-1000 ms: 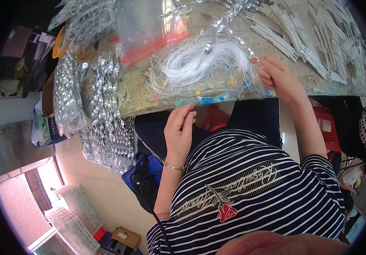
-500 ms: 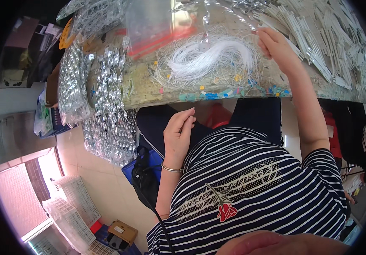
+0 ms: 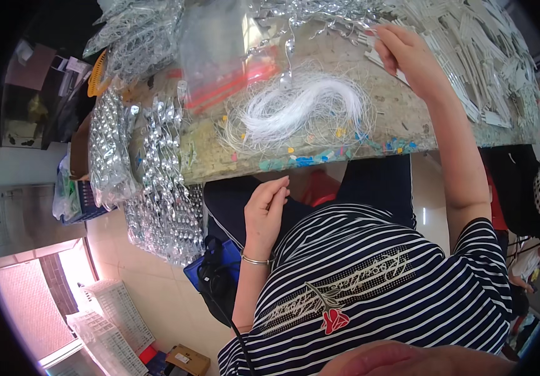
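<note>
The right hand (image 3: 408, 53) reaches to the far side of the tabletop (image 3: 401, 119), fingers pinched at the near end of the heap of white plastic strips (image 3: 470, 56) that fills the far right corner. It seems to grasp one strip between thumb and fingertips, though the piece itself is too small to make out clearly. The left hand (image 3: 265, 210) hangs below the near edge of the tabletop, over the lap, fingers loosely curled together with the fingertips nearly meeting; whether it holds a fine thread I cannot tell, and nothing larger shows in it.

Between the two hands, near the middle of the tabletop, lies a loose hank of white thread (image 3: 301, 109) spread in a curl, with small coloured beads or tags (image 3: 320, 153) scattered along the near edge. A shiny silver strand (image 3: 290, 47) runs from the far edge down toward the hank.

As for progress, I judge the work well underway but far from finished: bundles of finished-looking silver garlands (image 3: 151, 182) hang in clear bags off the left edge of the tabletop, and more lie bagged at the far left corner, while a large heap of strips and much thread still wait to be used. A clear bag with a red strip (image 3: 220, 62) lies just left of the thread
</note>
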Demonstrator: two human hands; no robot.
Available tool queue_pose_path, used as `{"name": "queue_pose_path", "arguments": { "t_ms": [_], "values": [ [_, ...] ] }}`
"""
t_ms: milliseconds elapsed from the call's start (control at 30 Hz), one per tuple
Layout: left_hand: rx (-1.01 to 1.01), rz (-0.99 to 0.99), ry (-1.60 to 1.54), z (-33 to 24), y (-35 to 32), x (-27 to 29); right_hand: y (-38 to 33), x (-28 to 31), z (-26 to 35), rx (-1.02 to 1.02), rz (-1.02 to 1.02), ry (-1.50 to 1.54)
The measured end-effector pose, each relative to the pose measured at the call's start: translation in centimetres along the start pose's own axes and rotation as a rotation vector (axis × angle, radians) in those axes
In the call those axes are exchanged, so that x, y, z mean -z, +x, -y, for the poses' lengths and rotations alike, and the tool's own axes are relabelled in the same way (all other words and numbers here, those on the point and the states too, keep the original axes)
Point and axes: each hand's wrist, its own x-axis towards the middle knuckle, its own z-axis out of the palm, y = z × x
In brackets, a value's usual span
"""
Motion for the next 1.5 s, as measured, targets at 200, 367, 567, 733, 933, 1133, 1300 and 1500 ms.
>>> {"name": "queue_pose_path", "arguments": {
  "t_ms": [200,367,567,733,933,1133,1300,1500],
  "values": [
    [0.016,-0.035,0.036,0.2,-0.8,0.8,3.1,-0.7,0.6,0.053,0.052,-0.021],
    [0.113,-0.094,-0.025,0.4,-1.5,1.6,3.8,-1.3,1.6,0.061,0.065,-0.064],
    [0.061,-0.075,0.023,0.3,-1.3,1.5,5.6,-2.9,2.3,0.081,0.136,-0.148],
    [0.072,-0.059,0.043,0.8,-1.1,1.7,3.2,-3.1,2.2,0.083,0.091,-0.063],
    [0.092,-0.047,-0.014,0.3,-1.1,1.5,0.7,-3.7,0.5,-0.023,0.187,0.107],
    [0.081,-0.024,-0.047,-0.4,-0.6,0.9,-4.3,-5.8,-1.7,-0.213,0.245,0.416],
    [0.037,-0.055,-0.139,-1.3,0.1,0.8,-10.5,-8.3,-2.7,-0.365,0.479,0.503],
    [-0.110,-0.147,-0.484,-4.0,3.1,0.8,-13.4,-11.5,-6.0,-0.325,0.862,0.292]
  ]
}}
